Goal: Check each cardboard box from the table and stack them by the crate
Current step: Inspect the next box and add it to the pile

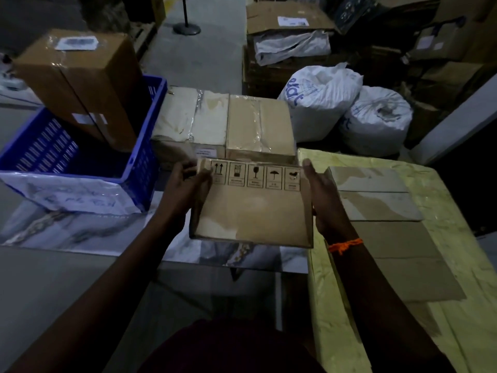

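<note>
Box [78,84] in crate [145,146]

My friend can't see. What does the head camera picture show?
The left hand and right hand hold a box printed with handling symbols. A blue crate stands to the left, two taped boxes beside it.

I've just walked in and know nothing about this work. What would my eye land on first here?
Dead centre is a cardboard box with a row of black handling symbols, held between the left hand and the right hand. To its left is a bright blue crate with a tall brown box standing in it. At the upper right sit two white sacks.
</note>
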The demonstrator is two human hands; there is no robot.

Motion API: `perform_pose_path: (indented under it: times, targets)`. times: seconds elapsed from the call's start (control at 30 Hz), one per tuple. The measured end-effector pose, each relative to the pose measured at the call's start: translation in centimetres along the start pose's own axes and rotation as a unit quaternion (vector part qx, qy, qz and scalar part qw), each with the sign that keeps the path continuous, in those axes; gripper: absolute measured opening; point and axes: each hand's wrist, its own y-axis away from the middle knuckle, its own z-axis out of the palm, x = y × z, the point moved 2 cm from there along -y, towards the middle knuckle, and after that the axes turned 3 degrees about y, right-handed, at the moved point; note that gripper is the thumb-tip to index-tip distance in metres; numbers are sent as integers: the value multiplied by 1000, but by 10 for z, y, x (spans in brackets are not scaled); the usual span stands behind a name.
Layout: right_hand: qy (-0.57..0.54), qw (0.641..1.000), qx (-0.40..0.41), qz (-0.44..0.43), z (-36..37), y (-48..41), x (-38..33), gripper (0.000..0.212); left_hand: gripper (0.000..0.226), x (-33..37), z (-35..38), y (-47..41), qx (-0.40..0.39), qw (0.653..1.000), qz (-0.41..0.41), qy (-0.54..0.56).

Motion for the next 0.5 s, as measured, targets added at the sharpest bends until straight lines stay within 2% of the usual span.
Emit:
perform_pose_path:
  times: [0.07, 0.1, 0.23, 0.37, 0.5]
  targets:
    - [-13, 998, -26, 52, 0, 15, 4, 77, 47, 2, -4, 14, 11, 1000, 1, 13]
    - [-12, 997, -39, 66, 1, 21, 6, 76, 51, 2, -5, 19, 7, 1000, 2, 16]
    - [-23, 993, -71, 90, 2, 46, 14, 34, 66, -4, -18, 32, -1, 1000, 20, -22]
    - [-68, 990, -82, 94, 0, 66, 29, 16, 38, -14, -33, 50, -50, 997, 25, -47]
    - [-81, 991, -81, 63, 7, 79, 45, 17, 23, -34, -44, 61, -69, 994, 29, -86]
